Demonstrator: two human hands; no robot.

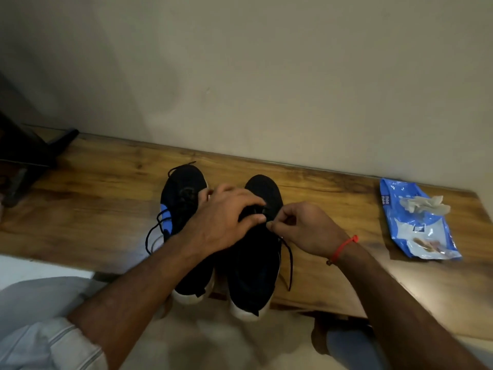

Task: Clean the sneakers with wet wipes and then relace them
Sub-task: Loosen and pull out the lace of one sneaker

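Heels of both sneakers overhang the near edge of the bench, toes point at the wall. Work is on the right sneaker, so the step in hand looks like relacing.

Right hand: fingers curled, thumb and forefinger pinching the black lace just beside the eyelet row; the free end trails down the shoe's outer side to the bench. Left hand: reaches across the left sneaker and presses down on the right shoe's tongue area, fingers bent over it. Blurred, so I cannot tell if it also grips a lace strand.

To do it well:
- keep the left hand pinning the upper so the shoe doesn't slide off the edge when the lace is pulled
- feed the tip straight through, pull slack out row by row, match both ends
- watch the trailing end, it can snag under the sole

Left sneaker's lace loops loose on its far-left side; it probably needs tidying too.

Farther right, well apart from the shoes: blue wipes pack with a used wipe lying on it. Cleaning looks finished.
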